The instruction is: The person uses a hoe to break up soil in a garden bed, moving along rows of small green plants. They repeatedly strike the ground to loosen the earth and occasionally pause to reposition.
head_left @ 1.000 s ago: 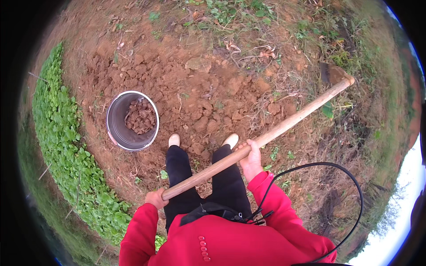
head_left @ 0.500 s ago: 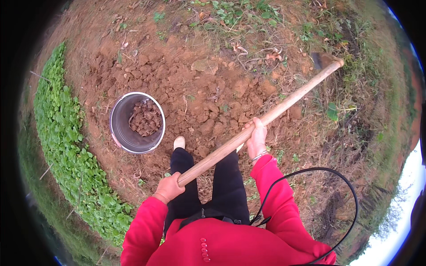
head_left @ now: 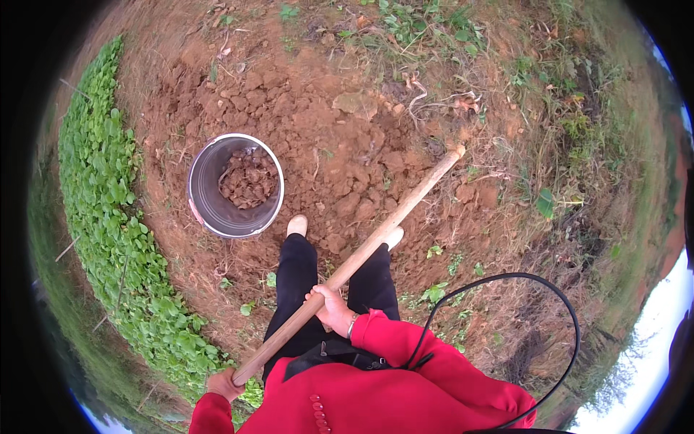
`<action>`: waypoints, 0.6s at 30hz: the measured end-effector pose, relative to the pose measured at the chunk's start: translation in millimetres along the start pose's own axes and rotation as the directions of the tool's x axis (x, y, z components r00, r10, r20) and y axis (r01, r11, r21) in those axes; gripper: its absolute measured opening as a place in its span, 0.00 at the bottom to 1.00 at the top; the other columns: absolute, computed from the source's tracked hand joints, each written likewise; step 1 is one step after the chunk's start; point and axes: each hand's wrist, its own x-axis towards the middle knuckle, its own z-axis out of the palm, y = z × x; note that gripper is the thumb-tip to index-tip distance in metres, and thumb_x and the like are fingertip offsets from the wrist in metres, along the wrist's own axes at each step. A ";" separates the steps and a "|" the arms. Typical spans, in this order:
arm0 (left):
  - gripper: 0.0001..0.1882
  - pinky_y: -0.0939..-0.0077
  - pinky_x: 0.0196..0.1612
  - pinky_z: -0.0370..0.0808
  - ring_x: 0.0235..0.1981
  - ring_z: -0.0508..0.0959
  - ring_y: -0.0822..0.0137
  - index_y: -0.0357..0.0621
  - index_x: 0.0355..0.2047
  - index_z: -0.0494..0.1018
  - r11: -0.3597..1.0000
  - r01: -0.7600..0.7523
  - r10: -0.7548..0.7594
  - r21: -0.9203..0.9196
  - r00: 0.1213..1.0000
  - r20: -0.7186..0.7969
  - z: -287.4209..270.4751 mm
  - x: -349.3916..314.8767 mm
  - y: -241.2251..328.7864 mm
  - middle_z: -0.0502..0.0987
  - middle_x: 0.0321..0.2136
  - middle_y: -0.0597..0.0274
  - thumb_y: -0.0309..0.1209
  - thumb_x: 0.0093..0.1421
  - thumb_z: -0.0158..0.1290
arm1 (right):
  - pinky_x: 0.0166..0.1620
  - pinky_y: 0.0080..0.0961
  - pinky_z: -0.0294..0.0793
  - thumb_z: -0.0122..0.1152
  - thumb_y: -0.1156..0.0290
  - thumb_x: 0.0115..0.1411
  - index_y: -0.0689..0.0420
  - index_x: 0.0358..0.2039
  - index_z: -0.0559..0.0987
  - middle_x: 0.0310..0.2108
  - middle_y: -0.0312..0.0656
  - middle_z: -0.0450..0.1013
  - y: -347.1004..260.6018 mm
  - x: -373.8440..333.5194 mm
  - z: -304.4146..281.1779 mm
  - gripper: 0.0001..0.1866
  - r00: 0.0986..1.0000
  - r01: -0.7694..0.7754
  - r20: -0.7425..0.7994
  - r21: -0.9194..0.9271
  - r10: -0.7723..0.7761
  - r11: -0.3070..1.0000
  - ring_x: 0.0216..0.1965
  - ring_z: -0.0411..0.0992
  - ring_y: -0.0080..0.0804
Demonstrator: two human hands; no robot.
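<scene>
A long-handled hoe (head_left: 376, 239) slants across my body, its wooden handle running from lower left to upper right. My left hand (head_left: 225, 385) is closed round the butt end, low beside my waist. Farther up the handle, my right hand (head_left: 333, 309) wraps it in front of my thighs. The head end of the hoe rests at the loose reddish soil (head_left: 354, 173); its blade cannot be made out there. To the left of the handle stands a bucket (head_left: 208, 217) with a pale rim, partly filled with brown, clumped, soil-covered matter (head_left: 249, 177).
My shoes (head_left: 297, 225) stand on the dug ground, right behind the bucket. A bed of leafy green plants (head_left: 108, 195) curves along the left. Dry grass and weeds (head_left: 557, 159) cover the right side. A black cable (head_left: 575, 318) loops beside my right arm.
Both hands have drawn the hoe back toward my body, down and left. Its head came down from the upper right, where the blade showed. The view has shifted slightly.
</scene>
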 end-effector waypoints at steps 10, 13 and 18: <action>0.16 0.63 0.31 0.74 0.24 0.77 0.55 0.50 0.30 0.70 0.968 -0.248 0.235 -0.034 0.945 -0.226 25.4 93.5 74.8 0.75 0.21 0.55 0.39 0.40 0.57 | 0.37 0.34 0.69 0.58 0.73 0.47 0.57 0.26 0.69 0.24 0.40 0.66 -114.8 -31.9 -4.8 0.08 0.965 0.249 -0.091 0.041 -0.244 0.968 0.28 0.67 0.36; 0.16 0.61 0.33 0.73 0.27 0.76 0.53 0.49 0.31 0.68 0.922 -0.383 0.345 -0.055 0.879 -0.329 11.6 139.6 128.4 0.75 0.24 0.53 0.37 0.41 0.56 | 0.35 0.33 0.69 0.58 0.75 0.46 0.57 0.25 0.68 0.23 0.39 0.66 -178.5 -63.1 27.4 0.07 0.911 0.411 0.021 0.023 -0.411 0.911 0.27 0.66 0.34; 0.18 0.60 0.33 0.73 0.28 0.76 0.51 0.47 0.33 0.67 0.840 -0.511 0.409 -0.183 0.818 -0.405 -42.0 156.8 240.6 0.75 0.24 0.53 0.37 0.41 0.56 | 0.33 0.32 0.69 0.57 0.75 0.49 0.55 0.27 0.65 0.22 0.38 0.64 -273.9 -119.5 88.6 0.09 0.693 0.714 0.190 -0.054 -0.695 0.698 0.25 0.65 0.31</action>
